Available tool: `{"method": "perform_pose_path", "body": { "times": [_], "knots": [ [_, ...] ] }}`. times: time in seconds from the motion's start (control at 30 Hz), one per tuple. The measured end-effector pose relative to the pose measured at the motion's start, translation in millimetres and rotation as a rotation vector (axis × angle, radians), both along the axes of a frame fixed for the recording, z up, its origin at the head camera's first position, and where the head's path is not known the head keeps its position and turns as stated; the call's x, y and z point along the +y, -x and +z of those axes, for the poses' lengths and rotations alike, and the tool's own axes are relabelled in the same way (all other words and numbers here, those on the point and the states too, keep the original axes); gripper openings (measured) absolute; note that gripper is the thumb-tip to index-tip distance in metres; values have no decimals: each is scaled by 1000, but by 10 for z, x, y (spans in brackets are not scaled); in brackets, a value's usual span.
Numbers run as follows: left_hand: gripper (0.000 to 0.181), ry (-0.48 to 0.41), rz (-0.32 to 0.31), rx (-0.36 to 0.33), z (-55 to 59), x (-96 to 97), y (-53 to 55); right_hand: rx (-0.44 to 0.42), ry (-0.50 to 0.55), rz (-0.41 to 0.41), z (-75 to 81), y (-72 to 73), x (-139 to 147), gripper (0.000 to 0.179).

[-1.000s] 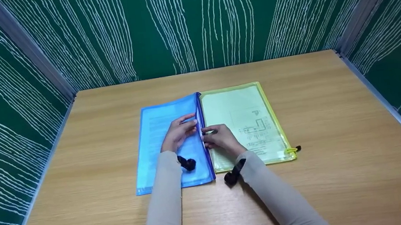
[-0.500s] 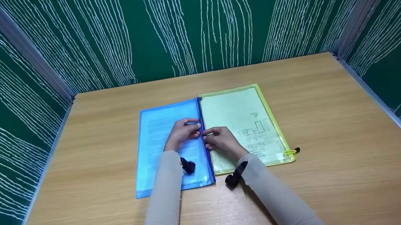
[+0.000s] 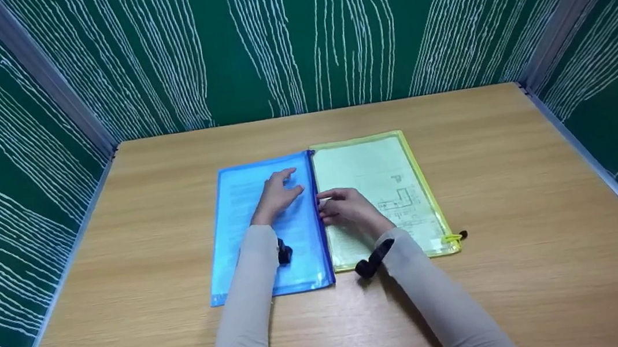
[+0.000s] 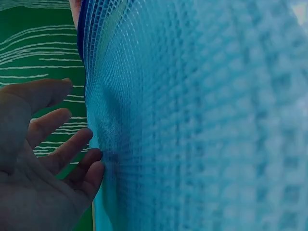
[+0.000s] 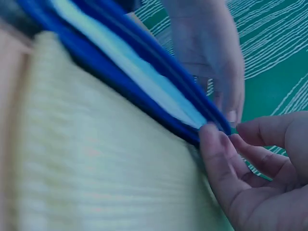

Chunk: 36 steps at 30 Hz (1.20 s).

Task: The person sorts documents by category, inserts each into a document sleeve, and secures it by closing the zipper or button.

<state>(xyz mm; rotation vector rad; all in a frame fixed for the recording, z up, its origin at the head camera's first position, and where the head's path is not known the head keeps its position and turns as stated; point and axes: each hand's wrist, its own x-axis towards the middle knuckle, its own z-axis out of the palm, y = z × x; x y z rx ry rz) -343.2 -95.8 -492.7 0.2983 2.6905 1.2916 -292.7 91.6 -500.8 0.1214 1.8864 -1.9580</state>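
A blue mesh zip pouch (image 3: pixel 295 256) lies flat, its dark blue zip edge (image 3: pixel 323 236) facing right. Against that edge lies a yellow-rimmed mesh zip pouch (image 3: pixel 354 159), showing a printed sheet with a line drawing. My right hand (image 3: pixel 351 209) pinches the blue pouch's zip edge around its middle. In the right wrist view the zip (image 5: pixel 144 62) gapes between its two blue bands, a pale strip showing inside. Over the blue pouch, just left of the zip, my left hand (image 3: pixel 278 194) has its fingers spread and holds nothing. In the left wrist view the blue mesh (image 4: pixel 192 120) fills most of the picture.
A yellow pull loop with a black end (image 3: pixel 454 236) sticks out from the yellow pouch's near right corner. The wooden table (image 3: pixel 119 247) is bounded by green, white-lined panels (image 3: pixel 300 40) at the back and sides. Black wrist cameras sit on both sleeves.
My left hand has let go of the zip edge and moved left and slightly away, its fingers spreading. My right hand stays at the zip. The blue pouch's zip edge lies straighter than a second ago.
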Motion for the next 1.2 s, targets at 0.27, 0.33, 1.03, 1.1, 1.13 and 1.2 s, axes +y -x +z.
{"method": "perform_pose_path", "body": {
  "times": [0.27,0.33,1.03,1.1,1.13,1.2],
  "knots": [
    [74,272,-135,-104,-4,-46,64,109,-78,14,168,213,125,40],
    [78,320,-163,-159,-15,-56,73,130,-101,21,188,278,134,42],
    [82,360,-209,-164,-41,-34,26,348,-584,61,205,1022,106,43],
    [82,356,-204,-164,-52,-38,27,348,-600,69,210,1074,74,43],
    [82,355,-203,-166,-55,-40,26,350,-609,77,213,1098,60,44],
    [82,355,-199,-172,-62,-46,29,344,-630,91,219,1145,32,44]
  ]
}}
